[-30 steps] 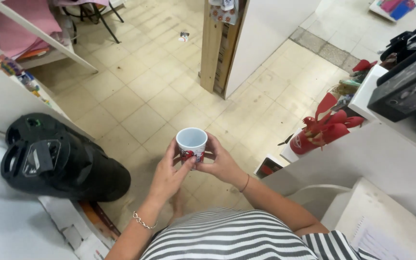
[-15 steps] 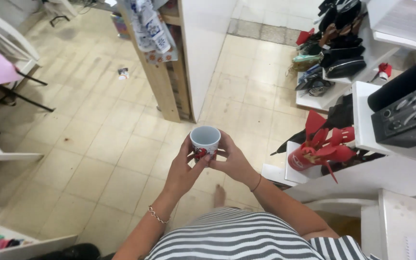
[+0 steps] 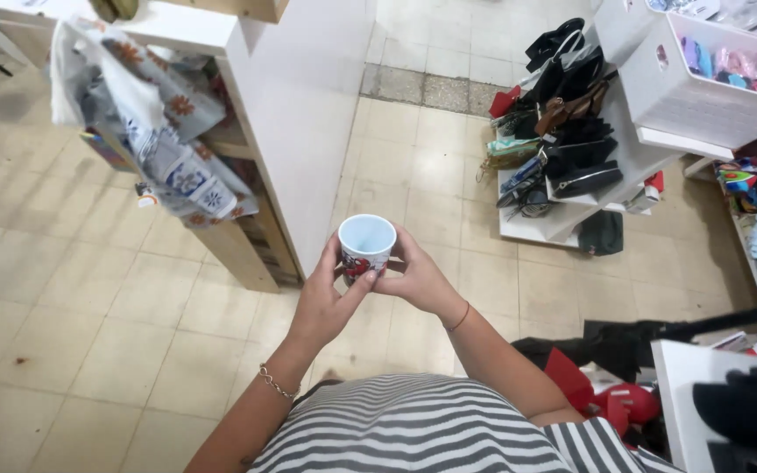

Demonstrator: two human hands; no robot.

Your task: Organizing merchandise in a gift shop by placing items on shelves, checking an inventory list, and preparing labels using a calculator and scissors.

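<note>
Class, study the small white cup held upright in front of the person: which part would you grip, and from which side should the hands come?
Grip the cup round its side wall, below the open rim, coming in level from left and right. It stands upright with its mouth up, so gripping from above would likely be less secure. The left hand and right hand already hold it that way.

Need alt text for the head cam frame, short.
Two bare hands, left hand and right hand, hold a small white cup with a red printed picture upright between them over a beige tiled floor. A white shelf unit draped with flowered cloth stands to the left; dark bags on a low white shelf sit to the right.
</note>
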